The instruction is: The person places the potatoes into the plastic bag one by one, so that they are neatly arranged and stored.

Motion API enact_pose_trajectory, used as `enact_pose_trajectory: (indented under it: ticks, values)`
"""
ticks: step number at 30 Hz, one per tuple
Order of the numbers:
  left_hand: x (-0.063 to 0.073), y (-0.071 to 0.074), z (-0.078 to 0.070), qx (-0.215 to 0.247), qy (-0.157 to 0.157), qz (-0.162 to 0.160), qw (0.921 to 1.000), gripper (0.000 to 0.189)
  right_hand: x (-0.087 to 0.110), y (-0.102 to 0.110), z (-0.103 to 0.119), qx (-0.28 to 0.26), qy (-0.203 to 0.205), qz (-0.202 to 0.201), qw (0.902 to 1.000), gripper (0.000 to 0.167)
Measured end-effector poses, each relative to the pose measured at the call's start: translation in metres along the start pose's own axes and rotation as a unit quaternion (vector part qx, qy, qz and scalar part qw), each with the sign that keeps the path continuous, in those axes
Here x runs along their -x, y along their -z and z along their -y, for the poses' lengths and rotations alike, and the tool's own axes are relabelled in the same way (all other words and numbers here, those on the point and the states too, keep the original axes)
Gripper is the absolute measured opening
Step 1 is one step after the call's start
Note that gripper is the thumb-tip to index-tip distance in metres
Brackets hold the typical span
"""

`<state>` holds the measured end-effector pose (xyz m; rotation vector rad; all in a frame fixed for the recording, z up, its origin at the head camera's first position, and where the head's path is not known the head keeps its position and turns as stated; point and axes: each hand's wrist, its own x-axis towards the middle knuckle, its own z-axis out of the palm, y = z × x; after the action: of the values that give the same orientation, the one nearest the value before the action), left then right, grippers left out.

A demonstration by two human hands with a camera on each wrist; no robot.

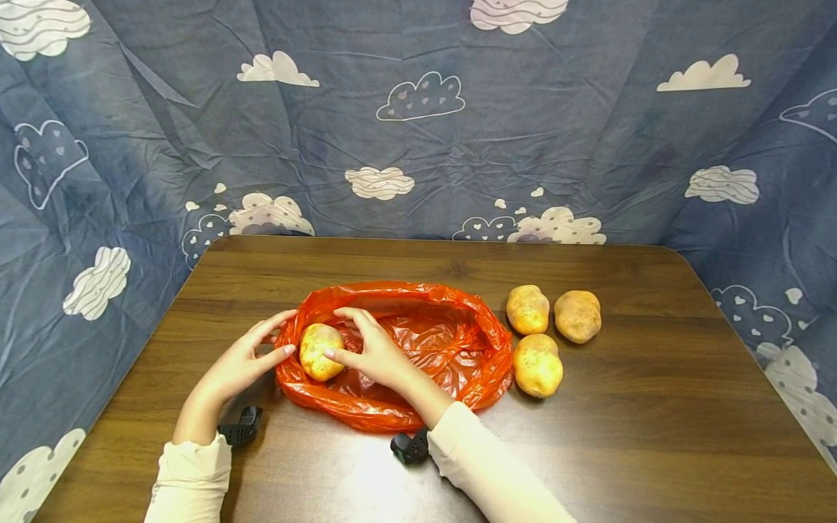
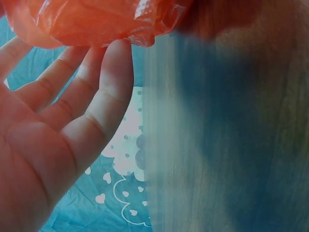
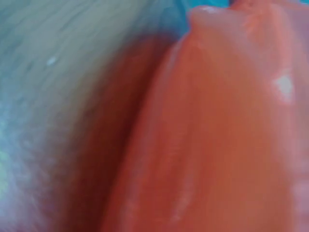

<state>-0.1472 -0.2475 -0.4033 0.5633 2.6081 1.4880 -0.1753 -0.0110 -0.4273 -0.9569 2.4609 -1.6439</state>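
Observation:
A wide red plastic bag (image 1: 418, 418) lies on the table with its mouth spread and its rim turned outward. Inside its left end rests a yellow-brown potato (image 1: 319, 352). My right hand (image 1: 382, 356) reaches over the bag from the right; its thumb overlaps the potato, and the forefinger extends past the potato's upper right side. At the bag's left rim is my left hand (image 1: 242, 363), fingers extended and spread, with fingertips right at the plastic in the left wrist view. Blurred red plastic (image 3: 207, 135) fills much of the right wrist view, where the right hand is out of sight.
Three more potatoes sit close together right of the bag: one upper left (image 1: 527, 309), one upper right (image 1: 577, 317) and one in front (image 1: 538, 365). The brown wooden table (image 1: 654, 414) ends at a blue cloud-patterned cloth (image 1: 418, 145) behind and at the sides.

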Motion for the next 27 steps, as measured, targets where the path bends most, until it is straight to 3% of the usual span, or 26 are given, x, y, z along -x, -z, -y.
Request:
enact_pose_trajectory:
  ticks: [17, 27]
  values:
    - [0.000, -0.001, 0.003, -0.008, 0.002, 0.000, 1.0000, 0.054, 0.018, 0.045, 0.025, 0.072, 0.084, -0.048, 0.9927, 0.063]
    - [-0.001, -0.001, 0.002, -0.013, -0.003, -0.001, 0.9999, 0.054, 0.038, 0.082, 0.034, 0.081, 0.114, -0.104, 0.9847, 0.067]
